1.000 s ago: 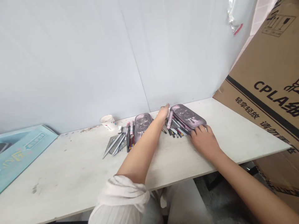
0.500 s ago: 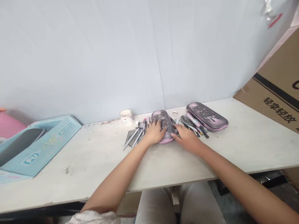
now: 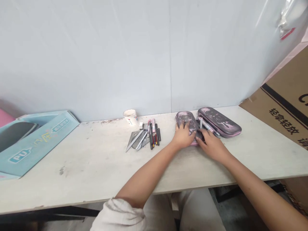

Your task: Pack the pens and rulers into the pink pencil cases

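A dark pencil case (image 3: pixel 187 117) with pink edges and a light line pattern lies on the white table. Across its lid rests my left hand (image 3: pixel 183 134), flat, with the fingers apart. My right hand (image 3: pixel 212 144) is at the case's right edge, its thumb and fingertips closed against that side; the exact grip is partly hidden. Just beyond it, a second, matching pencil case (image 3: pixel 220 122) lies closed at an angle. Between the two cases are a pink patterned pen (image 3: pixel 205 124) and other stationery, partly covered.
Left of my hands lie grey rulers (image 3: pixel 134 140), several pens and pencils (image 3: pixel 154 134) and a small white eraser (image 3: pixel 141 124). A paper cup (image 3: pixel 130 117) stands near the wall. A light-blue box (image 3: pixel 40 141) is at the left, a large cardboard carton (image 3: pixel 286 99) at the right.
Both my hands and the nearer pencil case have shifted right, closer to the second case. The pens and pencils beside the rulers now show uncovered. The camera view has turned slightly.
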Demonstrator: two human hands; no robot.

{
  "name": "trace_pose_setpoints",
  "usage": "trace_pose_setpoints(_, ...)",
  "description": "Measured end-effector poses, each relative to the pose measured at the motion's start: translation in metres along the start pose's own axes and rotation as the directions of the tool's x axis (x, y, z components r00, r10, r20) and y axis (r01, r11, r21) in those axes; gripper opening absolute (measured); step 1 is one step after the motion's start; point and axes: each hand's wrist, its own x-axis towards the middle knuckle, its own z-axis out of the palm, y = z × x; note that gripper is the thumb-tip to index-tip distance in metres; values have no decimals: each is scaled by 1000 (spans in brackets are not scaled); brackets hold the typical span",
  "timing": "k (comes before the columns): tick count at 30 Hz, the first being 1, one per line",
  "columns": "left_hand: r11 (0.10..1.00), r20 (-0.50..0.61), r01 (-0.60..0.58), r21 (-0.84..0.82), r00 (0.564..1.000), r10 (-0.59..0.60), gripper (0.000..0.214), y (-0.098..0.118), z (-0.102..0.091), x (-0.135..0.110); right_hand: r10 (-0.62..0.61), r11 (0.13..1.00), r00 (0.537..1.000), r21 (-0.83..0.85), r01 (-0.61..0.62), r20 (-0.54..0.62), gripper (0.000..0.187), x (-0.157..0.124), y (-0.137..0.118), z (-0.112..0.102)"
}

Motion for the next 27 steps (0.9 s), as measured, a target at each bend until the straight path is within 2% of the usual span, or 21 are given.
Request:
trace_pose_setpoints(2, 978, -106, 93, -186, 988, -114, 64, 4, 5, 8, 34, 999, 999, -13, -34, -13, 43, -2, 5, -3)
trace_pose_setpoints(4, 857, -164, 209, -470, 934, -317, 68, 4, 5, 14, 47, 999, 999, -8, -47, -18, 42, -4, 7, -4)
trace_pose_setpoints(6, 599, -105, 275, -752, 847, -521, 75, 3, 2, 19, 31, 999, 999, 24, -30, -18, 41, -6, 6, -4)
trace_pose_setpoints(8, 321, 11, 266, -909, 785, -620, 82, 0, -3, 20, -11, 997, 999, 82, 14, -39, 41, -6, 2, -1)
trace_pose_setpoints(9, 229, 56, 248, -941, 783, -619, 81, -1, -6, 19, -33, 993, 997, 113, 41, -69, 41, -6, -1, 1)
trace_pose_setpoints(11, 158, 98, 219, -963, 829, -550, 69, -3, -15, 17, -75, 980, 985, 173, 102, -158, 39, -3, -9, 7)
trace_pose_setpoints(12, 172, 92, 206, -963, 856, -509, 61, -4, -21, 14, -91, 971, 975, 199, 132, -205, 38, -1, -13, 9)
trace_pose_setpoints(14, 274, 19, 157, -949, 894, -447, 51, -7, -36, 8, -124, 951, 954, 241, 193, -274, 37, 4, -23, 12)
trace_pose_setpoints(16, 486, -134, 84, -870, 908, -397, 49, -13, -55, -1, -171, 930, 934, 261, 258, -313, 34, 13, -32, 14)
trace_pose_setpoints(18, 775, -326, 29, -632, 897, -299, 48, -19, -75, -12, -205, 916, 913, 259, 306, -354, 31, 23, -42, 13)
trace_pose_setpoints(19, 895, -419, 26, -445, 877, -234, 47, -23, -84, -19, -205, 915, 900, 252, 316, -384, 30, 28, -46, 12)
trace_pose_setpoints(20, 967, -491, 32, -251, 857, -156, 47, -28, -92, -26, -190, 917, 887, 247, 314, -422, 29, 34, -51, 11)
trace_pose_setpoints(21, 996, -538, 52, -76, 838, -85, 45, -32, -99, -33, -163, 920, 869, 247, 305, -467, 29, 39, -56, 10)
trace_pose_setpoints(23, 978, -587, 106, 182, 809, 22, 42, -42, -106, -47, -93, 920, 813, 264, 291, -574, 29, 47, -65, 10)
trace_pose_setpoints(25, 930, -604, 162, 330, 794, 76, 43, -53, -106, -60, -26, 912, 751, 292, 289, -660, 30, 50, -74, 13)
trace_pose_setpoints(27, 887, -591, 187, 423, 798, 113, 47, -62, -103, -69, -7, 907, 719, 299, 298, -695, 31, 51, -81, 19)
